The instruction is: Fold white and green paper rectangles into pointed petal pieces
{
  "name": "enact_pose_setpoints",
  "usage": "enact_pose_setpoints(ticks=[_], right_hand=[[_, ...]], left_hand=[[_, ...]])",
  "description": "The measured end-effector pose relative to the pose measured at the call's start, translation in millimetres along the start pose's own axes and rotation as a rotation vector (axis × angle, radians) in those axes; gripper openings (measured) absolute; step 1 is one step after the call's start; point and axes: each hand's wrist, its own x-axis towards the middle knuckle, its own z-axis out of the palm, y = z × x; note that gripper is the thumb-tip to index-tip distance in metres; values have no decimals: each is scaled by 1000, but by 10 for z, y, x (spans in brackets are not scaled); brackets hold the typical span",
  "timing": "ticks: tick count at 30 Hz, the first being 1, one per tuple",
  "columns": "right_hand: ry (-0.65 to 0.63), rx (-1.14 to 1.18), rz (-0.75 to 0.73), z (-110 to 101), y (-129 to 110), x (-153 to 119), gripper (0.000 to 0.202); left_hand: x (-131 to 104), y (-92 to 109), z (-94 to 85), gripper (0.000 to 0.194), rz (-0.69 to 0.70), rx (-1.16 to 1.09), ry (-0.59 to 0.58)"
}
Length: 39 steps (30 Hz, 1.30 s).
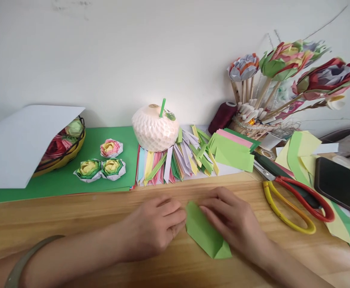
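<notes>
A light green sheet of folded paper (pixel 206 234) lies slantwise on the wooden table between my two hands, with folds showing at its near end. My left hand (pixel 159 224) has its fingers curled and closed at the paper's upper left edge; its fingertips are partly hidden. On the other side, my right hand (pixel 235 220) closes on the paper's right edge, thumb against the sheet and fingers bent over beyond it.
Several folded paper strips (pixel 175 164) lie behind my hands by a white textured pot (pixel 155 128). Scissors (pixel 295 200) and a phone (pixel 337 183) are at right. Paper flowers (pixel 113 168) sit on green card (pixel 63 188) at left, near a basket (pixel 80 150).
</notes>
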Motion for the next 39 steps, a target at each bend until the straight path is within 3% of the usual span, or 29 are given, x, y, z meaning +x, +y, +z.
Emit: enact_pose_setpoints(ticks=[4, 7, 11, 19, 26, 34, 39], right_hand=[[-43, 28, 143, 50, 4, -2, 13], [-54, 15, 202, 89, -28, 6, 13], [-40, -36, 223, 110, -62, 21, 9], [27, -18, 168, 150, -20, 37, 16], [75, -195, -65, 166, 3, 22, 22], [10, -240, -185, 136, 1, 3, 23], [-16, -260, -196, 123, 0, 5, 23]], left_hand=[[-44, -12, 3, 25, 36, 141, 16], [-77, -25, 14, 25, 47, 277, -36], [-78, -54, 19, 24, 42, 261, -42], [-32, -96, 12, 31, 32, 183, -28], [-43, -101, 11, 27, 30, 168, -22], [-3, -112, 33, 19, -55, 93, 15], [-48, -151, 45, 25, 31, 115, -44]])
